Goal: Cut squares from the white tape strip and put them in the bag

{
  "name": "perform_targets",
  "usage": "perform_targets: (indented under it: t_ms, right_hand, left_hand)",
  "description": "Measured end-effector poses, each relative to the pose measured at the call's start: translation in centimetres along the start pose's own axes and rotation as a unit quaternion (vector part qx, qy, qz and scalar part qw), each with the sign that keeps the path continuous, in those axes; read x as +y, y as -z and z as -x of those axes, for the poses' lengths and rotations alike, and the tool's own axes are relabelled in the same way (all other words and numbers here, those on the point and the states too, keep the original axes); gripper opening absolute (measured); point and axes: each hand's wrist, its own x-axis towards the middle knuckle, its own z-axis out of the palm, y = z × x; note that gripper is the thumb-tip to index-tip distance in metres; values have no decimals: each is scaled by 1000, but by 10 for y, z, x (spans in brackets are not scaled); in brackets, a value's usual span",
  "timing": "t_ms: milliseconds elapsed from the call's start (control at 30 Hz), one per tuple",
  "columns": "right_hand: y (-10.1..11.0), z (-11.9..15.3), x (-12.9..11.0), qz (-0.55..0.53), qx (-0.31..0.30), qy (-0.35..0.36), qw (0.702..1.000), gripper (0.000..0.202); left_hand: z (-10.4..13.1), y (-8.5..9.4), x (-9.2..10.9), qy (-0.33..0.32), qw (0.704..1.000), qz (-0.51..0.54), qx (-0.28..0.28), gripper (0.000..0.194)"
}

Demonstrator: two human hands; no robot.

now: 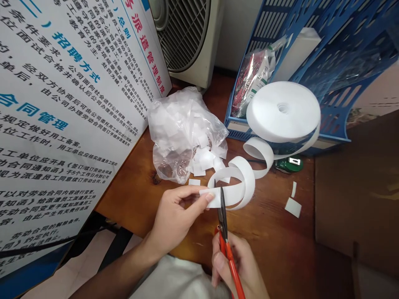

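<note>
On the wooden table (274, 232) a plastic bag (170, 124) bulges; the thick roll (282, 120) beyond suggests plenty left. The left hand (177, 211) pinches, and the right hand (235, 257) grips scissors (222, 228) astride, a white strip (233, 194), seemingly uncut; loose squares (204, 160) look finished.

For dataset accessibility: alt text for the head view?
A person's left hand holds the end of a curling white strip; the right hand holds red-handled scissors across it. Behind are the strip's roll, a clear bag of white pieces and a blue rack.
</note>
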Motion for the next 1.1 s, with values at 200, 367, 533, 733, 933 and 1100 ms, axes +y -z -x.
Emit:
perform_targets:
  t_ms: [200,367,533,733,933,1100]
  right_hand:
    - [1,1,4,1,2,4,1000,40]
    - [2,2,5,0,1,4,1000,39]
    - [2,2,6,-2,-2,1,1000,41]
    - [1,1,6,-9,-8,3,1000,38]
    - [0,-2,4,-41,-23,-4,999,38]
    - [-1,-1,5,-45,-27,-12,999,42]
  left_hand:
    - [-1,0,0,0,1000,5,2,11]
    - [-1,0,2,-2,1000,4,4,9]
    - [-1,-1,3,-3,1000,-5,7,11]
    - [-2,-1,0,-12,1000,-9,8,8]
    - [-1,1,-1,-19,1000,-24,5,8]
    - [-1,2,-2,-20,999,-36,1,9]
